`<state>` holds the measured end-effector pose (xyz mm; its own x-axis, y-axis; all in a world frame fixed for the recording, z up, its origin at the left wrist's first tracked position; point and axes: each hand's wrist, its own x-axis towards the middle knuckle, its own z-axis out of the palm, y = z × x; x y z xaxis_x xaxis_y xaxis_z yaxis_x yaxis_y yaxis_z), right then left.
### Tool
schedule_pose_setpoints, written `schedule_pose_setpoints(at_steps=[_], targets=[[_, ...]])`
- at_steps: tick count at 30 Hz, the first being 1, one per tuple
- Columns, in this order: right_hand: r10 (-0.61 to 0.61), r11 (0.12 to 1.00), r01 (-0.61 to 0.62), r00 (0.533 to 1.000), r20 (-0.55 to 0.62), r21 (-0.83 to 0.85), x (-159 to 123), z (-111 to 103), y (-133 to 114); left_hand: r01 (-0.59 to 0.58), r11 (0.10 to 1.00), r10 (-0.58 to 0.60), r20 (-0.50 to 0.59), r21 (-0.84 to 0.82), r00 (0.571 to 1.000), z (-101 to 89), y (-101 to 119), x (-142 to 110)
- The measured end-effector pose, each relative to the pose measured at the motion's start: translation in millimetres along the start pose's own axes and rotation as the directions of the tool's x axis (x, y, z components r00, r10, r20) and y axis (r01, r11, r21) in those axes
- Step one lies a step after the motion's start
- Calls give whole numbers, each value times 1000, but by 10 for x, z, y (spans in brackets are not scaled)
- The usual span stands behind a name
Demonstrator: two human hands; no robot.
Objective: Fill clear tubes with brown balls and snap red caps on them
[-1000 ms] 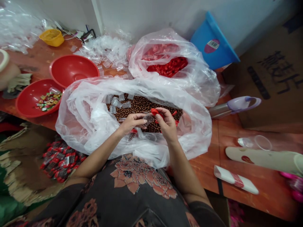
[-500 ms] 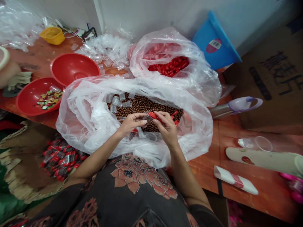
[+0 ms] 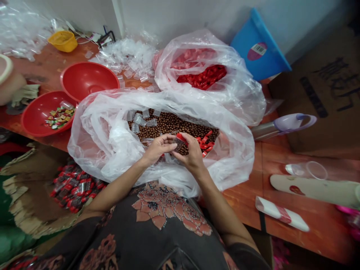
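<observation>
A small clear plastic cup with a red cap point(image 3: 180, 142), dark inside, is between my two hands above an open white plastic bag point(image 3: 99, 123). My left hand point(image 3: 157, 150) pinches the cup's clear body from the left. On the other side my right hand point(image 3: 192, 154) curls round the cup, its index finger on the red cap and its thumb low. Brown chocolate-like balls point(image 3: 174, 123) fill the bag below. Clear empty cups point(image 3: 139, 120) lie on the balls at the left, and loose red caps point(image 3: 206, 144) at the right.
Behind is a bag of red caps point(image 3: 215, 77) beside a blue bin point(image 3: 260, 48). Two red bowls point(image 3: 90, 77) stand left, one with small wrapped pieces. Capped filled cups point(image 3: 77, 189) lie in a torn carton point(image 3: 25, 202). A bottle point(image 3: 284, 125) and white tube point(image 3: 282, 213) are right.
My right hand has shifted from fingertips at the cap to wrapping round the cup and cap. More loose red caps show beside it. The view has moved slightly.
</observation>
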<state>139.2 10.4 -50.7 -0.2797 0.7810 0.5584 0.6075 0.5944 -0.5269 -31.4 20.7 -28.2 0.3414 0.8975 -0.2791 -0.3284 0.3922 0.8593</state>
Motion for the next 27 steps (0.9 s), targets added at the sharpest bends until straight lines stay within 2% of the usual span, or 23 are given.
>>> schedule_pose_setpoints(at_steps=[4,10,12,14,16,18,19,20,21,22,24,26,27], targets=[[5,1000,-7,998,55,21,-10,55,-46,89,995,-89,11,-51,996,118,-47,40],[44,994,-53,995,94,94,7,2,-109,-21,998,27,-119,56,992,248,-144,63],[83,977,-109,986,143,184,-6,-30,-102,-42,997,51,-124,69,991,254,-128,43],[186,906,-240,966,180,349,-42,-45,-88,-52,997,58,-103,53,993,242,-80,13],[384,734,-420,905,184,533,-86,-40,-78,-39,999,40,-61,18,997,222,-23,-20],[591,520,-533,789,170,667,-111,-26,-81,-6,1000,6,-17,4,1000,207,11,-47],[661,445,-557,732,162,701,-111,-22,-90,14,1000,-14,0,12,1000,205,13,-55],[702,409,-569,696,152,714,-101,-25,-104,35,999,-35,15,26,999,206,4,-59],[715,413,-569,686,134,711,-83,-34,-121,52,998,-53,29,42,998,211,-14,-59],[703,455,-562,703,110,691,-59,-50,-140,67,996,-69,40,56,997,217,-36,-55],[594,621,-512,801,70,593,-12,-96,-174,85,994,-88,36,75,996,229,-81,-42],[390,820,-384,918,75,424,15,-142,-197,97,992,-97,0,76,995,230,-105,-27],[283,896,-301,954,101,328,18,-158,-202,103,992,-102,-25,71,995,225,-107,-21]])
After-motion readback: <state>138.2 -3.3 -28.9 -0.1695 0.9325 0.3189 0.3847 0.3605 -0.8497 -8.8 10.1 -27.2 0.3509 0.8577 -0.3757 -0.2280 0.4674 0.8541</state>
